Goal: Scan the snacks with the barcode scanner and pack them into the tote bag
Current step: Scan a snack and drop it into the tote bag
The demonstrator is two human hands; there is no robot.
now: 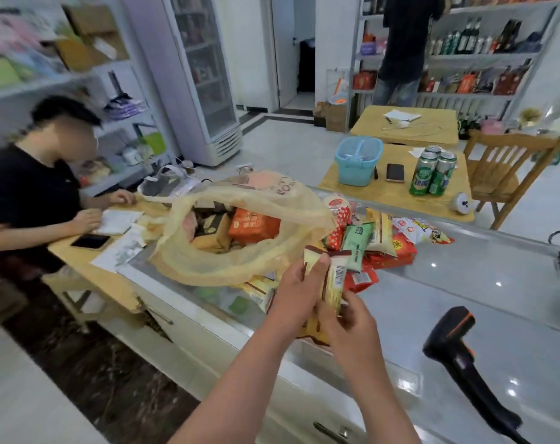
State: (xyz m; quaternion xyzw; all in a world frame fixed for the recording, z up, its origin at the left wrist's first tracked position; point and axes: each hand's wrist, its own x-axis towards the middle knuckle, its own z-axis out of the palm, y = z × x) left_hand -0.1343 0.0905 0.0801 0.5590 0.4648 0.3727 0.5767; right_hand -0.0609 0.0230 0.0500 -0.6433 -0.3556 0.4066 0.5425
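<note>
L hand (296, 291) raised, thumb up, fingers curled round snack packet (335, 285). R hand (350, 320) just below, fingers pinching packet's lower end. Both forearms bare, converging fwd.

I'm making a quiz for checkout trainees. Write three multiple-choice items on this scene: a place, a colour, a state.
1. Where is the barcode scanner relative to the left hand and right hand? A to their left; B between them; C to their right, on the counter.
2. What colour is the basket on the wooden table? A red; B light blue; C black.
3. How is the tote bag? A open, snacks inside; B folded flat; C zipped shut.
Key: 1 C, it lies past the right hand; 2 B, its walls are pale blue; 3 A, packets show in its mouth.
</note>
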